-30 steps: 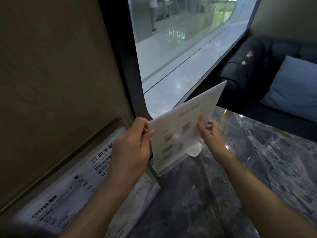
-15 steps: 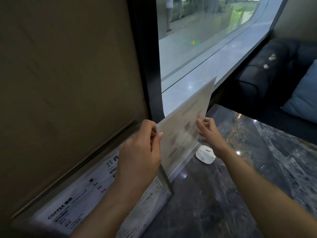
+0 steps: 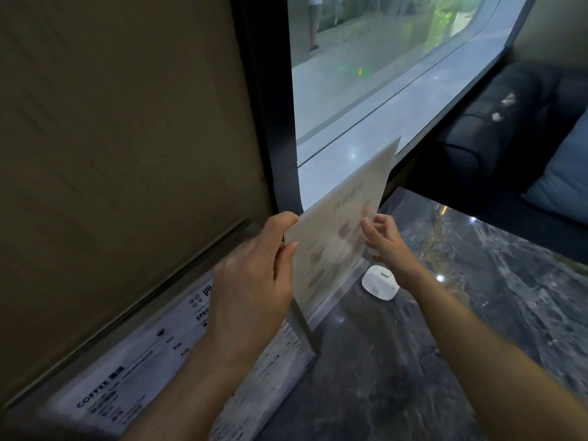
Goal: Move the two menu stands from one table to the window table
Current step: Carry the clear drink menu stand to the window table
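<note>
A clear menu stand [image 3: 337,224] with a white picture menu stands nearly upright, its base on the dark marble table [image 3: 445,345] right at the window. My left hand [image 3: 254,278] grips its left edge. My right hand [image 3: 389,246] pinches the right edge loosely, thumb on the front face and fingers spread. A second, wider menu stand [image 3: 133,370] printed with "COFFEE" leans against the wall panel at the left. My left forearm hides part of it.
A small white device [image 3: 380,283] lies on the table just right of the held stand's base. The window [image 3: 381,74] and its black frame [image 3: 270,122] are behind. A dark sofa [image 3: 496,128] with a blue cushion [image 3: 563,167] sits at the far right.
The held stand went from tilted in the air to nearly upright, down onto the table against the window. The white device behind it came into view. My right fingers have loosened.
</note>
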